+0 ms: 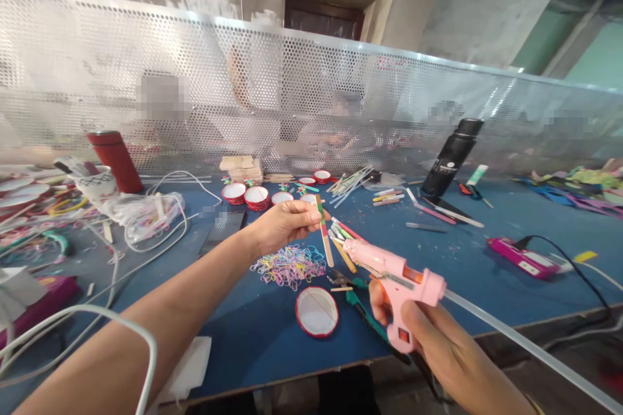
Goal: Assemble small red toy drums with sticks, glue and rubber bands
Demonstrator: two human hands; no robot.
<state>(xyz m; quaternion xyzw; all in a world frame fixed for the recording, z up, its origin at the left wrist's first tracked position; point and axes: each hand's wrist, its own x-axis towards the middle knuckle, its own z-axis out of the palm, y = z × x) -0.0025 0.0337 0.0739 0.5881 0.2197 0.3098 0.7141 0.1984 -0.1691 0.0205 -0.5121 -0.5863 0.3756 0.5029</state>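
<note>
My left hand (292, 222) pinches a flat wooden craft stick (326, 243) with green and red patches, held up over the table. My right hand (418, 324) is wrapped round the handle of a pink hot glue gun (384, 266); a long clear glue stick (516, 337) sticks out of its back. The gun's nozzle points left, close beside the craft stick; I cannot tell whether they touch. Below both hands lies a small round drum-like piece (316, 312) with a red rim and white face. Colourful rubber bands (291, 266) are heaped under my left hand.
Green-handled pliers (365, 311) lie beside the round piece. Behind are small red-rimmed cups (256, 198), stacked wooden sticks (241, 168) and a black bottle (450, 159). A red bottle (117, 161) and white cables (114, 272) are left, a purple power strip (523, 257) right. A perforated metal screen (204, 91) closes the back.
</note>
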